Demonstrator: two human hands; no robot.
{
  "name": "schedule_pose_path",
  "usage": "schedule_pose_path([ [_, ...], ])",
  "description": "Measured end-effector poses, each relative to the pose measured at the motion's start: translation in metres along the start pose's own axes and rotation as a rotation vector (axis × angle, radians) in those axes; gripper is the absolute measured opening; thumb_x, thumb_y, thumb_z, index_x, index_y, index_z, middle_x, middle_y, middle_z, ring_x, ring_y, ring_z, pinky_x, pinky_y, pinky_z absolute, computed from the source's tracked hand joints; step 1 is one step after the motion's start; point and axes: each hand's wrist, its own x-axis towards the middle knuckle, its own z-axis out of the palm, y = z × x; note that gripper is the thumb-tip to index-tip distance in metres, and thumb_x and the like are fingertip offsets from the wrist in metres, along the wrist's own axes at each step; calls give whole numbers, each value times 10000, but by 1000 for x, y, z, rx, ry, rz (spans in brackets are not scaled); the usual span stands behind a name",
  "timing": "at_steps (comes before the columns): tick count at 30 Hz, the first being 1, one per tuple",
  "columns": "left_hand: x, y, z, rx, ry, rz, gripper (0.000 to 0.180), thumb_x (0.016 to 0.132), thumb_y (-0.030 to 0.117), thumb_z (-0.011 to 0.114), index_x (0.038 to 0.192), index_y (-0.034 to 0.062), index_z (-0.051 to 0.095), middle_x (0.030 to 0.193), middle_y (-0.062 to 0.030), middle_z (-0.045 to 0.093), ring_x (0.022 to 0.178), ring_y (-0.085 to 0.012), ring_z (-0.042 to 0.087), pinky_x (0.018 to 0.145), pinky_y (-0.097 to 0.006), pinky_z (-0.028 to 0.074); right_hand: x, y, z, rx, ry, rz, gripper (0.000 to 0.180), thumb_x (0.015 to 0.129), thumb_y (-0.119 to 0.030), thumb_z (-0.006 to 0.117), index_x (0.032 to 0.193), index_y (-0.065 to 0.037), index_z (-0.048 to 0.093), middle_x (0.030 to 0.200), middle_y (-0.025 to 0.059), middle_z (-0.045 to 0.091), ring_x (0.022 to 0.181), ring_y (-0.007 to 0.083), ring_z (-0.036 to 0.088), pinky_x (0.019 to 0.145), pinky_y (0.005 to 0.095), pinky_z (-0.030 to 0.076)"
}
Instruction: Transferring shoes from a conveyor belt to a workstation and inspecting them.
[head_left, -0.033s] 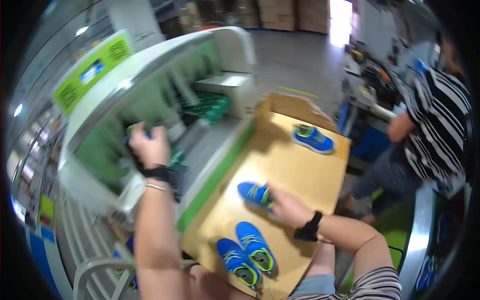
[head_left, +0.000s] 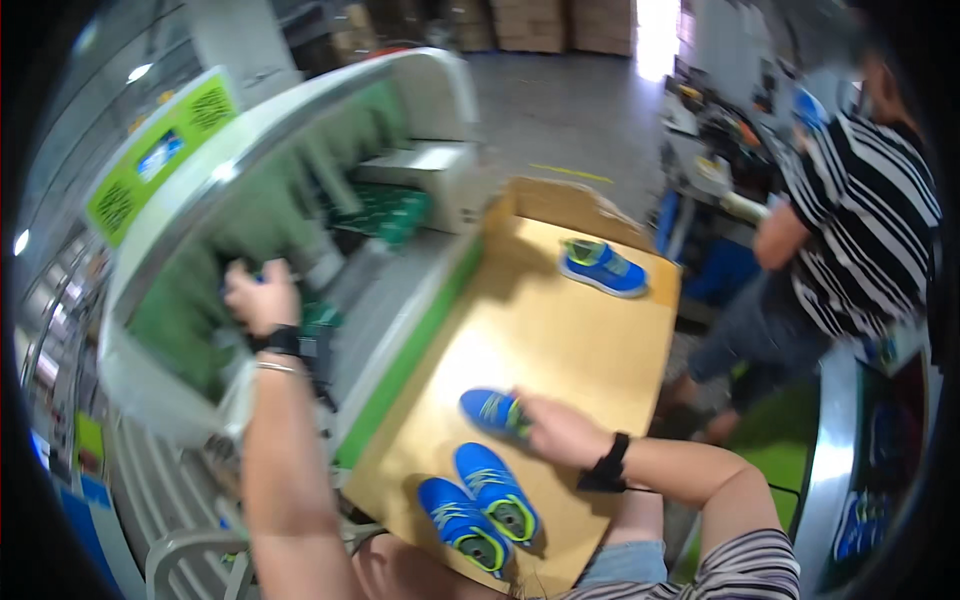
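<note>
Blurred at the green strip curtain [head_left: 240, 235] of a white machine, my left hand [head_left: 265, 298] has its fingers curled. A bit of blue shows at them, but what they hold is mostly hidden. My right hand [head_left: 562, 430] grips the heel end of a blue shoe [head_left: 488, 410] with yellow-green trim, low over the tan tabletop [head_left: 420, 450]. Close in front of me, two matching blue shoes, a left one [head_left: 455, 515] and a right one [head_left: 490, 485], stand side by side with toes pointing away. Another blue shoe [head_left: 603, 268] rests at the table's far end.
The machine's grey bed [head_left: 375, 300] runs along the table's left side, with a green patterned piece [head_left: 390, 215] on it. Cardboard [head_left: 570, 208] edges the table's far end. To the right, a person in a striped shirt [head_left: 860, 220] stands by a cluttered bench [head_left: 715, 150].
The whole view has shifted slightly, moving the scene a little leftward in the picture. The right hand and its shoe sit slightly nearer the pair of shoes. Both hands keep their hold.
</note>
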Motion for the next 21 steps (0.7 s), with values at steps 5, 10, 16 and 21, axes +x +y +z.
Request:
schedule_pose_path([
  [5,132,-132,42,180,-2,-106,978,702,444,810,1484,94,339,1471,-262,410,1357,-399,401,1109,-472,357,-21,6,-29,291,-97,-8,583,919,-369,637,1369,-23,500,1334,282,545,1222,418,532,1022,471,441],
  [10,163,-171,66,293,-207,-27,800,788,465,727,1386,19,439,1388,-264,498,1303,-385,474,1091,-451,381,110,159,-126,-172,662,188,668,778,-252,754,1347,-24,487,1344,261,513,1289,423,451,1105,484,347],
  [16,159,-167,68,469,-312,-41,757,848,493,671,1314,-77,492,1327,-281,560,1270,-370,528,1089,-424,392,156,160,-125,-78,608,668,621,902,-586,556,1272,-88,574,1255,181,618,1176,357,553,1042,414,386],
  [21,159,-111,73,203,-281,-275,1021,801,411,693,1487,-87,125,1488,-304,361,1400,-380,369,1147,-424,322,103,119,-85,266,91,360,308,859,-357,687,915,-54,695,902,123,675,888,218,646,770,363,513],
])
